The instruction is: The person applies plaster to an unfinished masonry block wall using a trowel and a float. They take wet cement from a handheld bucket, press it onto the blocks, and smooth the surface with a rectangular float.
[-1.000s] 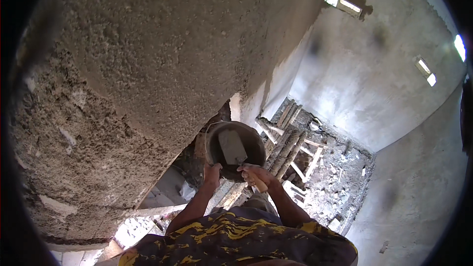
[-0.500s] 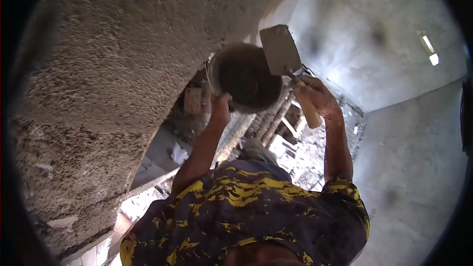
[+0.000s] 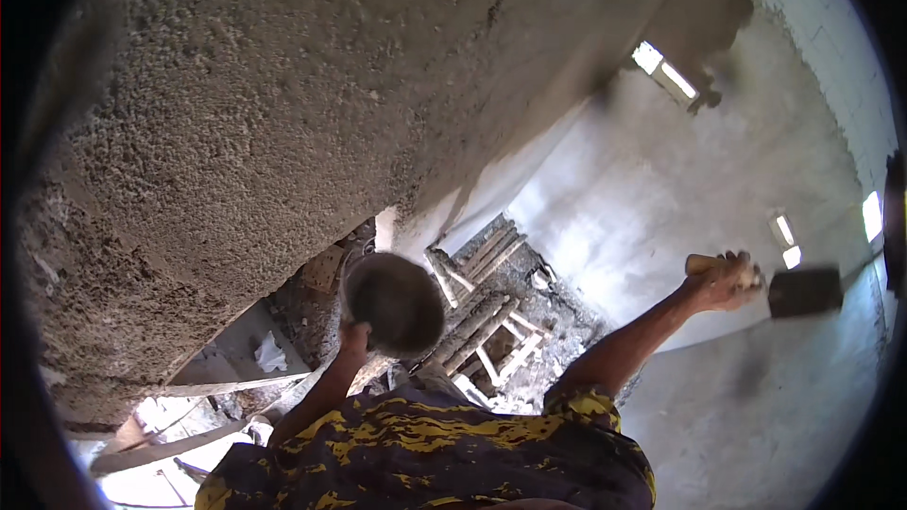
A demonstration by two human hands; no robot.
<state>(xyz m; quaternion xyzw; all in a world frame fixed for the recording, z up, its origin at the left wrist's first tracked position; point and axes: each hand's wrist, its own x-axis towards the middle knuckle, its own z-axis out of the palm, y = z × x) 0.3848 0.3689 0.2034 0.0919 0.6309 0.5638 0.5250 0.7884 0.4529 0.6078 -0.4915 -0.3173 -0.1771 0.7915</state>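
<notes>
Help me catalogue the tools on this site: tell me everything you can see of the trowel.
The trowel has a dark, flat, roughly rectangular blade, probably metal, and a pale tan handle that looks wooden. The right hand grips the handle, whose end sticks out on one side of the fist, the blade on the other. It is held out to the person's right, well apart from the bucket. Blur hides whether anything coats the blade.

Daylight glared through the wall slit (image 3: 678,81); the rough plastered wall (image 3: 265,132) was dim, the trowel (image 3: 805,293) blurred, the fisheye rim black.
</notes>
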